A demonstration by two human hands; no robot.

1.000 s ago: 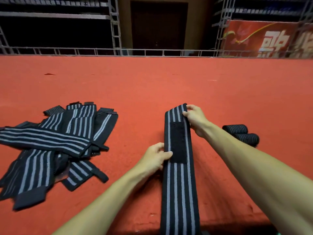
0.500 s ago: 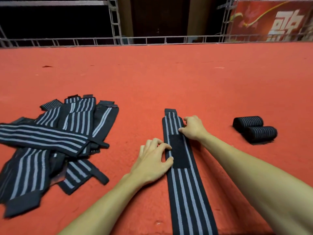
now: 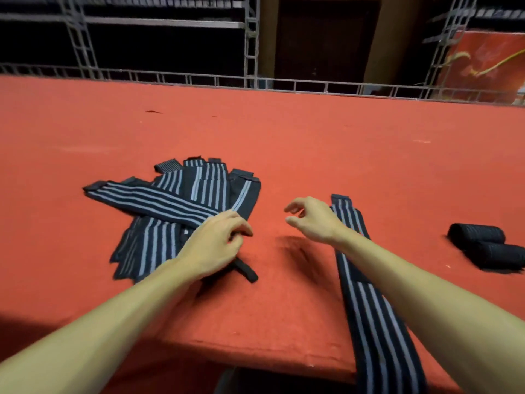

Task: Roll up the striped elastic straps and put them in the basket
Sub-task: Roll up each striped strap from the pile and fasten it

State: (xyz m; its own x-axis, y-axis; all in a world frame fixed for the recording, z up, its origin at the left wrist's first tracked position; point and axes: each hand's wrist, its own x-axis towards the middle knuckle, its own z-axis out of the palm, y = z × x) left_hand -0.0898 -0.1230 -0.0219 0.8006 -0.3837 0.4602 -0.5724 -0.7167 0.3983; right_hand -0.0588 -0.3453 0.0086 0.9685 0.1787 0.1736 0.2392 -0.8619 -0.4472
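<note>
A pile of black straps with grey stripes [image 3: 170,217] lies left of centre on the red table [image 3: 284,137]. My left hand [image 3: 216,243] rests on the pile's right edge, its fingers curled on the end of the top diagonal strap [image 3: 147,199]. One long striped strap [image 3: 369,308] lies flat to the right, its near end hanging over the table's front edge. My right hand [image 3: 312,220] hovers just left of that strap's far end, fingers loosely spread, holding nothing. No basket is in view.
Two rolled straps [image 3: 488,245] lie side by side at the right edge of the table. A metal truss railing [image 3: 255,81] runs behind the table's far edge. The front edge of the table is close to me.
Both hands have left the flat strap. My left hand moved left onto the pile and took the top strap's end. My right hand lifted off and opened. The view swung left.
</note>
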